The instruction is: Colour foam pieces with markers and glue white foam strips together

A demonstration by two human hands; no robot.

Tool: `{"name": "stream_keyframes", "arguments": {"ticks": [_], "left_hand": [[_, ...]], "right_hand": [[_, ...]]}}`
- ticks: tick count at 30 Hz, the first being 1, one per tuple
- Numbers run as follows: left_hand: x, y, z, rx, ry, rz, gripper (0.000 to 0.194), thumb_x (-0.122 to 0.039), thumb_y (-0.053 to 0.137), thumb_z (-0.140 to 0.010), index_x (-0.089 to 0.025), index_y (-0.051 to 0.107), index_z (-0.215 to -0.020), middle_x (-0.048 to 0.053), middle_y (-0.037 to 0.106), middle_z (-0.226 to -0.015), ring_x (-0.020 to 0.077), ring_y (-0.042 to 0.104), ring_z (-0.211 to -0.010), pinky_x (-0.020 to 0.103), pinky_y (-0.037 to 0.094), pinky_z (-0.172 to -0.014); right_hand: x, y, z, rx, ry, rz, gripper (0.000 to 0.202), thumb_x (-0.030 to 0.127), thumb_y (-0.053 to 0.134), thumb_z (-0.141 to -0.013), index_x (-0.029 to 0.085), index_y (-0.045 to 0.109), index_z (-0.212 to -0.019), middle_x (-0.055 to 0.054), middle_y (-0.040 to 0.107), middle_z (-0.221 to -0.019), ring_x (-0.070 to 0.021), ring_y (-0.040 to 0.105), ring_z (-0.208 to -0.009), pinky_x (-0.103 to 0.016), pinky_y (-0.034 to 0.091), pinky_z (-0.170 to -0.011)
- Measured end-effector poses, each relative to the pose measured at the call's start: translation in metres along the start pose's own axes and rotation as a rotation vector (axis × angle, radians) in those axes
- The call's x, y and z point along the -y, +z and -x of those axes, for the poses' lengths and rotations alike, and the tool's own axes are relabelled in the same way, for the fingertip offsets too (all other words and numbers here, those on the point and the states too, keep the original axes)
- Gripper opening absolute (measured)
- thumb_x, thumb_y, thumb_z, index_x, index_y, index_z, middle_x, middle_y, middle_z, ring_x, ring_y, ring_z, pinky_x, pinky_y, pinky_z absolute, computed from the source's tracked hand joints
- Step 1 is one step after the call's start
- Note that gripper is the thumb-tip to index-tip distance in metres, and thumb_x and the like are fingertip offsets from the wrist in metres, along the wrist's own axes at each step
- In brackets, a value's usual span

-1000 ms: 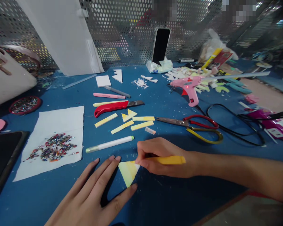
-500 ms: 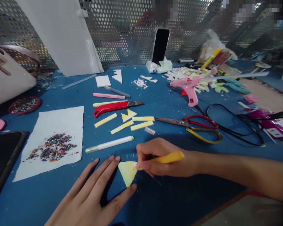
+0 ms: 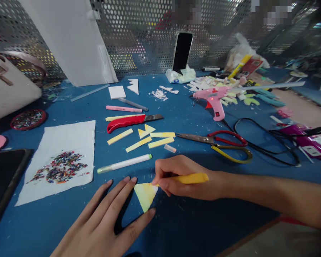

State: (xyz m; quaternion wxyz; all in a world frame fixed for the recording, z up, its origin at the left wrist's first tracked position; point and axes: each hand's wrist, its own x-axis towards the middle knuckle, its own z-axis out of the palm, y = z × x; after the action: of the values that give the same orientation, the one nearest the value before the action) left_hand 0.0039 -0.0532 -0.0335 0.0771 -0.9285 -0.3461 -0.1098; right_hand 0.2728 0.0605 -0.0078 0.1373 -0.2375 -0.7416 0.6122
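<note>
A small triangular piece, green shading into yellow with a white right corner, lies flat on the blue table. My left hand rests palm down with its fingers stretched out. Its fingertips touch the piece at the upper left corner, and its thumb lies by the lower point. In a pen grip, my right hand is closed on a yellow marker, whose tip meets the piece near its top edge. Above the hands are a white marker with a green end, yellow strips and a notched yellow piece.
A red-handled knife and scissors lie beyond the strips. Farther right stands a pink glue gun with a black cord. At left, white paper bears colourful bits. A phone stands at the back.
My right hand has shifted slightly up and left, bringing the marker tip to the top edge and uncovering the white corner. My left hand stays put.
</note>
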Motion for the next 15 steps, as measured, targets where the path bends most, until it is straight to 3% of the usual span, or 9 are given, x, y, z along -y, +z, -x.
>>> {"name": "stream_keyframes", "arguments": {"ticks": [2,6,11,13,15], "left_hand": [[0.0014,0.0000,-0.0001,0.003,0.014,-0.001,0.056,-0.057,0.034,-0.105,-0.036,0.033,-0.157,0.017,0.039,-0.157,0.0332,0.026,-0.152,0.051,0.015,-0.122],[-0.0011,0.0003,-0.0007,-0.008,-0.001,0.002,0.056,-0.060,0.033,-0.104,-0.038,0.033,-0.156,0.014,0.040,-0.157,0.0316,0.028,-0.152,0.049,0.018,-0.122],[-0.0044,0.0002,-0.0004,-0.001,-0.057,0.015,0.052,-0.056,0.029,-0.106,-0.040,0.034,-0.156,0.013,0.039,-0.159,0.0317,0.033,-0.150,0.051,0.022,-0.121],[-0.0019,0.0003,-0.0001,-0.017,-0.026,0.007,0.054,-0.059,0.032,-0.105,-0.039,0.036,-0.155,0.012,0.042,-0.157,0.0311,0.035,-0.148,0.050,0.020,-0.122],[0.0012,0.0006,0.0000,-0.030,0.011,-0.002,0.056,-0.059,0.037,-0.104,-0.037,0.036,-0.156,0.012,0.044,-0.156,0.0307,0.034,-0.149,0.048,0.017,-0.124]], "right_hand": [[-0.0002,0.0000,0.0000,0.050,-0.003,-0.025,0.026,0.034,0.055,-0.101,0.014,0.060,-0.087,0.003,0.059,-0.064,-0.0065,0.055,-0.056,-0.017,0.041,-0.055],[0.0001,0.0004,-0.0007,-0.031,0.005,-0.026,0.021,0.034,0.058,-0.099,0.014,0.059,-0.091,0.002,0.060,-0.068,-0.0074,0.055,-0.059,-0.017,0.042,-0.057],[0.0013,0.0009,-0.0001,-0.007,-0.001,-0.039,0.022,0.034,0.055,-0.101,0.015,0.059,-0.089,0.003,0.059,-0.065,-0.0073,0.054,-0.058,-0.018,0.042,-0.057],[0.0013,0.0009,0.0002,-0.039,0.003,-0.009,0.021,0.034,0.057,-0.100,0.015,0.058,-0.090,0.002,0.061,-0.069,-0.0076,0.055,-0.060,-0.018,0.041,-0.057],[0.0009,0.0009,0.0003,0.015,-0.014,-0.001,0.024,0.034,0.056,-0.101,0.015,0.058,-0.087,0.003,0.059,-0.066,-0.0072,0.055,-0.058,-0.018,0.041,-0.056]]}}
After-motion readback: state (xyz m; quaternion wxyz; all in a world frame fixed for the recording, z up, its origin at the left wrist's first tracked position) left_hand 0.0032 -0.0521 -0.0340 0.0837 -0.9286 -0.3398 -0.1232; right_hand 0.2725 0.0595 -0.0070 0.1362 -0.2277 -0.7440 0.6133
